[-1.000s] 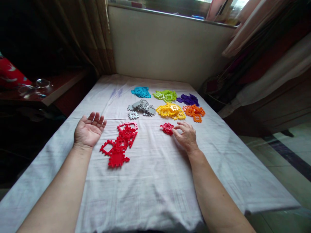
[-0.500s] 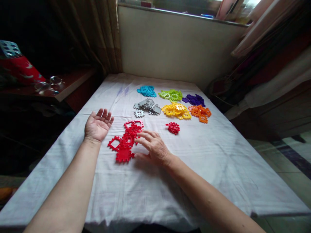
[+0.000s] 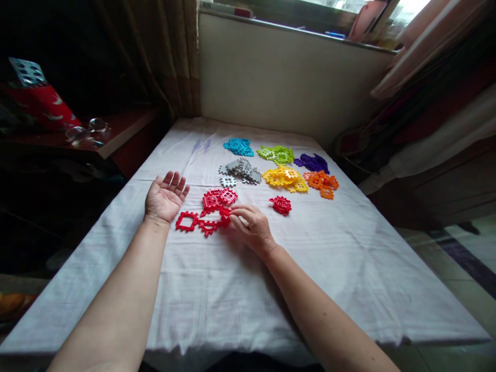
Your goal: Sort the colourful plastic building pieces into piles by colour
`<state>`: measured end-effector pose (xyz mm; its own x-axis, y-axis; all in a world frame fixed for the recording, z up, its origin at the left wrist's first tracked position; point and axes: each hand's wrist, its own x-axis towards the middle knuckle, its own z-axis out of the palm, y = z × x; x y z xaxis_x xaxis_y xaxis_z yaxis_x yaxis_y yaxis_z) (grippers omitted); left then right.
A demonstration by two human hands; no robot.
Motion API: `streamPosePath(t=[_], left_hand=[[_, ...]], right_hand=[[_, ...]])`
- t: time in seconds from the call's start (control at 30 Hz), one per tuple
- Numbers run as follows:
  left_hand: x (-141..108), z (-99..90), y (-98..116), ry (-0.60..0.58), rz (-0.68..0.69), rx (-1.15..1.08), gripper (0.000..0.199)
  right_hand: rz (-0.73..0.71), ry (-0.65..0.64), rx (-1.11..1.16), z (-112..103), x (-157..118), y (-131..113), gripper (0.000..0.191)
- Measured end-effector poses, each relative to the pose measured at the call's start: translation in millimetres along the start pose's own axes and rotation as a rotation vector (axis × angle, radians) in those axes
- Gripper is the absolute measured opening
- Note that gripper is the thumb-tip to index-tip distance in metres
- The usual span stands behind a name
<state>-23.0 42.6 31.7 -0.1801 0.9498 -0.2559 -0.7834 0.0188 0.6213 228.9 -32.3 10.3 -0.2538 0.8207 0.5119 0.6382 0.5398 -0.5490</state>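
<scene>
Palm up and fingers apart, my left hand [image 3: 163, 200] rests on the cloth, left of the red pieces, holding nothing. The thumb and fingers of my right hand [image 3: 250, 225] pinch a red piece [image 3: 225, 216] at the right side of a loose group. Beside it lie a red square frame [image 3: 187, 221] and overlapping red window pieces [image 3: 213, 199]. A small red pile [image 3: 281, 205] sits apart, right of my right hand. Farther back are grey [image 3: 242, 170], yellow [image 3: 284, 178] and orange [image 3: 321, 182] piles.
Blue [image 3: 239, 146], lime green [image 3: 277, 154] and purple [image 3: 313, 163] piles lie at the back of the cloth-covered table [image 3: 349, 279]. A side table [image 3: 127, 129] at the left bears glasses [image 3: 87, 133] and a red patterned container [image 3: 42, 106]. A wall stands behind.
The red pieces nearest me have shifted and spread differently, farther from the front edge. My right hand has closed on a red piece. The whole view has shifted slightly.
</scene>
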Motion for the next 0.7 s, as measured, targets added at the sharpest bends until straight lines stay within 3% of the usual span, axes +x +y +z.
streamPosePath(t=[0.13,0.27,0.37,0.53,0.7], left_hand=[[-1,-2.8,0,-0.016,0.013,0.019,0.023],[-2,-1.5,0,0.008,0.006,0.009,0.025],[-3,0.5,0,0.016,0.002,0.012,0.025],[-4,0.8,1,0.01,0.011,0.027,0.023],[-5,0.4,1,0.007,0.011,0.038,0.023]], right_hand=[[0.152,0.214,0.041,-27,-1,20,0.027],[0.232,0.414,-0.195,-67,-4,58,0.029],[0.333,0.494,-0.328,-87,-12,89,0.031],[0.479,0.509,-0.368,-88,-24,122,0.03],[0.464,0.492,-0.385,-81,-23,116,0.026]])
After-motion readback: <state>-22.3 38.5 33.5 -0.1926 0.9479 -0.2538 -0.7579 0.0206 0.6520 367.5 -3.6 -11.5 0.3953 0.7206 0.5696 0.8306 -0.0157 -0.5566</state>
